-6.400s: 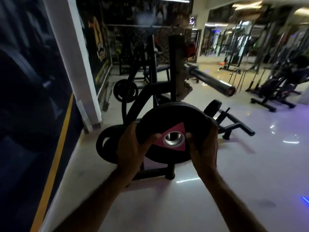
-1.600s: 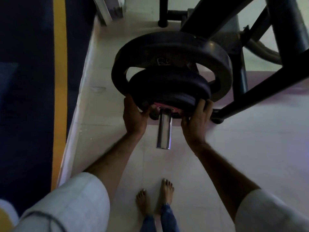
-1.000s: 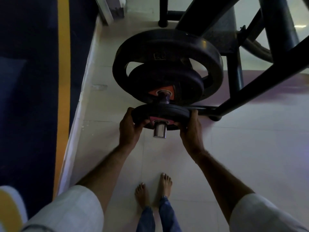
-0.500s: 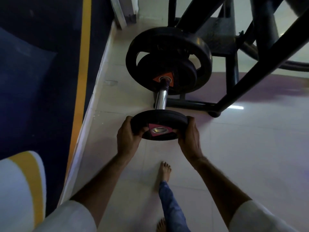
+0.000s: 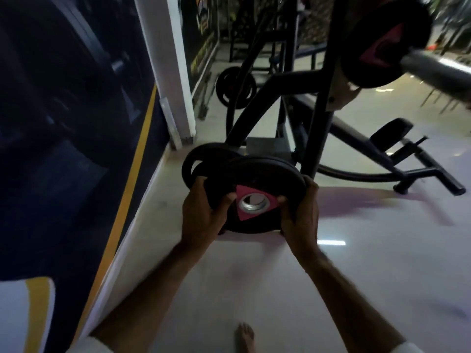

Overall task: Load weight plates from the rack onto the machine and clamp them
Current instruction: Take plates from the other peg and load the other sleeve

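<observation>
I hold a small black weight plate (image 5: 265, 179) with a pink triangle and a metal centre hole in front of me. My left hand (image 5: 204, 212) grips its left rim and my right hand (image 5: 302, 215) grips its right rim, thumbs near the hole. Behind it, larger black plates (image 5: 196, 161) remain on the low rack peg. At the upper right, the machine's steel bar (image 5: 438, 70) carries one black plate (image 5: 387, 47) with a pink triangle.
The black machine frame (image 5: 316, 110) rises just behind the held plate, its legs (image 5: 418, 169) spreading right over the pale tiled floor. A dark wall with a yellow stripe (image 5: 122, 200) runs along the left. Another plate (image 5: 235, 86) hangs further back. My bare foot (image 5: 244, 337) shows below.
I have pulled the small plate off the rack's steel peg and lifted it. My view has swung up from the floor toward the machine and its bar.
</observation>
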